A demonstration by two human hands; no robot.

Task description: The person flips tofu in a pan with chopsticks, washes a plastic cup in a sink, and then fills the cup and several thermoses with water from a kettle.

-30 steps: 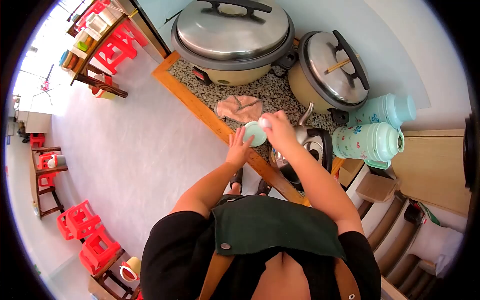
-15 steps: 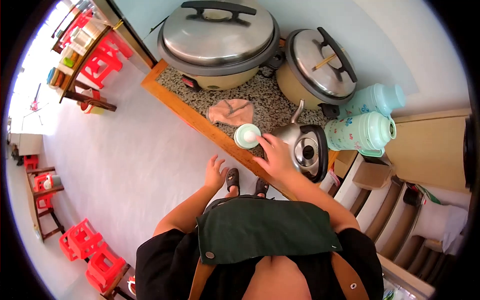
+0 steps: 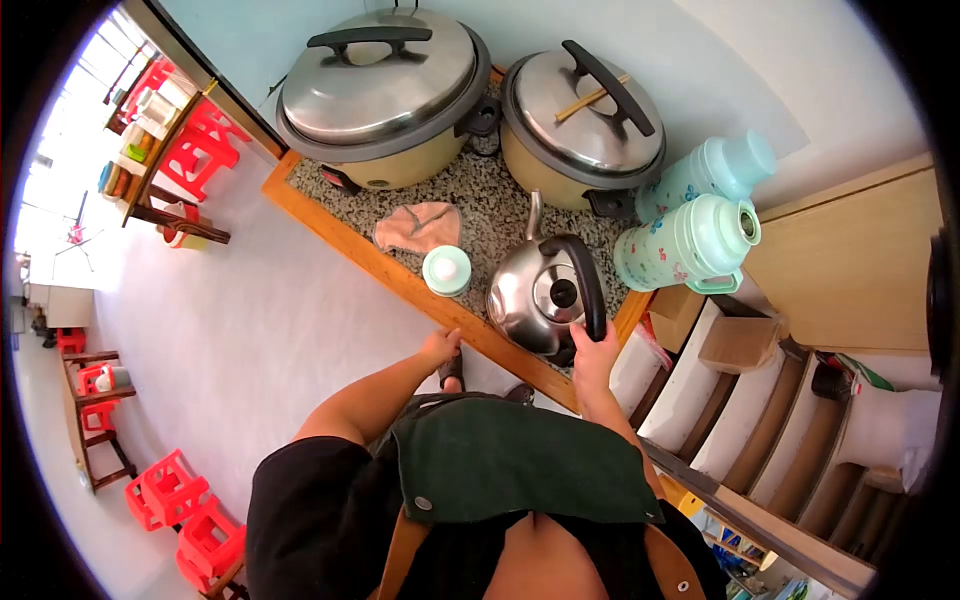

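Note:
A shiny steel kettle [image 3: 520, 290] stands on the speckled counter, its spout toward the wall. My right hand [image 3: 596, 358] is closed at the near end of the kettle's black handle [image 3: 582, 270]. Low in front of the wooden edge, my left hand [image 3: 440, 346] has its fingers drawn together, with nothing visible in them. Left of the kettle sits a small mint-green lid [image 3: 446, 271] with a white round centre. Beside it lies a crumpled peach cloth [image 3: 418, 228]. To the right, a flowered mint-green thermos flask [image 3: 670, 255] shows a dark round area at its top.
Two lidded cookers, a larger one [image 3: 385, 90] and a smaller one [image 3: 580, 115] with chopsticks on its lid, stand along the wall. A second flask [image 3: 705, 175] is behind the first. Stairs [image 3: 745, 400] are at right. Red stools [image 3: 170, 490] are at left.
My right hand has left the mint-green lid and moved right to the kettle's handle. My left hand's fingers have come together. The view has shifted, so the counter things appear further left.

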